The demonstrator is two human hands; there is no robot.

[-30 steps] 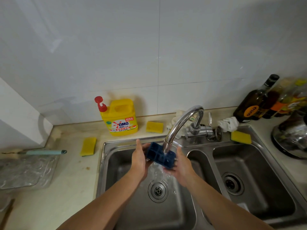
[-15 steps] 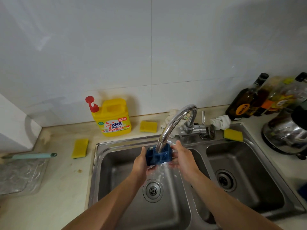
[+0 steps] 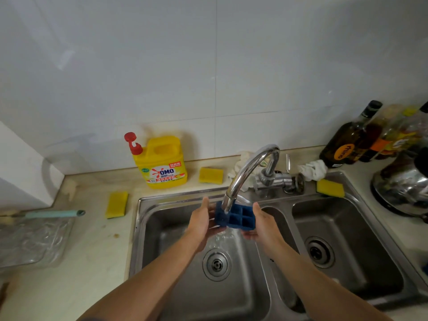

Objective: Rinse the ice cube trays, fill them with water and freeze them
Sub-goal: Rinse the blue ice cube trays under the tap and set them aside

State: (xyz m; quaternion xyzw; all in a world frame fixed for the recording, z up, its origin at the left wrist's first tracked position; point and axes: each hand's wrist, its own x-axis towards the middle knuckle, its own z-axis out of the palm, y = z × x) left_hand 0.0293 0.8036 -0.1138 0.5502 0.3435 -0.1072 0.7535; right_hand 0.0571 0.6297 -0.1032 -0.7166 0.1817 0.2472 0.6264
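A small dark blue ice cube tray [image 3: 239, 217] with square cells is held under the chrome faucet [image 3: 249, 170], over the left basin of the steel sink [image 3: 143, 228]. My left hand [image 3: 201, 222] grips its left end and my right hand [image 3: 264, 224] grips its right end. The cells face up and toward me. Water runs from the spout onto the tray's left part and spills down toward the drain [image 3: 216, 265].
A yellow detergent jug [image 3: 162, 164] stands behind the sink, with yellow sponges [image 3: 117, 204] [image 3: 211, 175] [image 3: 330, 188] around. Bottles [image 3: 347, 144] and a steel kettle [image 3: 403, 184] crowd the right. A clear plastic sheet [image 3: 30, 239] and a teal handle [image 3: 53, 214] lie at left.
The tray has been turned from tilted on edge to nearly level with its cells facing up. Both hands stayed under the spout and the water keeps running.
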